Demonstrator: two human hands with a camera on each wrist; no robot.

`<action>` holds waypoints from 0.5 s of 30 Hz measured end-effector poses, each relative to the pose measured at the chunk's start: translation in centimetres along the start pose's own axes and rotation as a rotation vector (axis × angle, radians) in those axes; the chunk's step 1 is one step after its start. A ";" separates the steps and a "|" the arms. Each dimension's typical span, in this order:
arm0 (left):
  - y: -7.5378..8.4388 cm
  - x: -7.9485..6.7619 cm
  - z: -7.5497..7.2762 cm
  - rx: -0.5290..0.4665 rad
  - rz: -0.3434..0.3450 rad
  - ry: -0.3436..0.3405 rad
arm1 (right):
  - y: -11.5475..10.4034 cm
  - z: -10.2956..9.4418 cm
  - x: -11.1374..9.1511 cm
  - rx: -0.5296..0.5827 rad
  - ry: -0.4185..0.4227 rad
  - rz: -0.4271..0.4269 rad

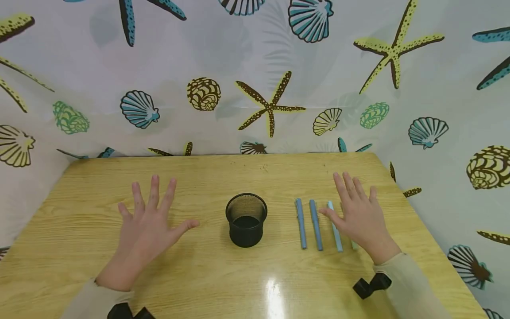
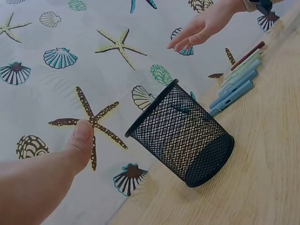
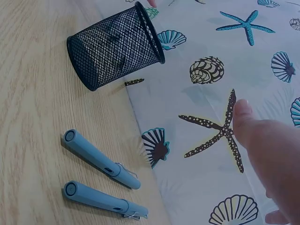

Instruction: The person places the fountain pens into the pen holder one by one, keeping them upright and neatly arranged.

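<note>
A black mesh pen cup (image 1: 246,221) stands upright on the wooden table between the two hands. To its right lies a row of pens: a blue pen (image 1: 301,223), a second blue pen (image 1: 316,225) and a light blue pen (image 1: 335,227). The left wrist view also shows a pale green pen (image 2: 250,65) and a dark red pen (image 2: 248,55). My left hand (image 1: 147,230) is raised left of the cup, fingers spread, holding nothing. My right hand (image 1: 360,217) hovers over the right end of the row, fingers straight, hiding part of the pens beneath.
The wooden table (image 1: 223,283) ends at the back against a white cloth (image 1: 171,57) printed with shells and starfish. More of that cloth hangs along the right side. Both sleeves carry a black wrist camera (image 1: 372,285).
</note>
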State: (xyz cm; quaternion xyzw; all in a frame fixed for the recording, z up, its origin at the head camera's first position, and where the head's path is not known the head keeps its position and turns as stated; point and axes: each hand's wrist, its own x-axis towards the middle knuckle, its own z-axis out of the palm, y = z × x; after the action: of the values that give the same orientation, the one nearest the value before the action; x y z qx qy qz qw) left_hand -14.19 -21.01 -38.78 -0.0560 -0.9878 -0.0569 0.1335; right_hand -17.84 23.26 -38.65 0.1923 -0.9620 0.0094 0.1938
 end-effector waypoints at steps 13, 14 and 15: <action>1.0 0.0 -0.1 -0.265 -0.031 -0.020 | -0.5 0.2 0.3 0.056 0.343 -0.071; 1.1 0.0 -0.1 -0.303 -0.043 -0.024 | -0.7 0.2 0.3 0.065 0.354 -0.070; 1.2 -0.1 -0.2 -0.334 -0.053 -0.024 | -0.9 0.2 0.3 0.074 0.362 -0.069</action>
State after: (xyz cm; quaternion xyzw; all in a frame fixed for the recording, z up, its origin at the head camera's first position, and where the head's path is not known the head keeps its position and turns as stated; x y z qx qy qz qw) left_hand -13.92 -19.88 -38.52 -0.0522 -0.9673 -0.2230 0.1093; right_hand -17.88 22.33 -38.78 0.2271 -0.9032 0.0726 0.3569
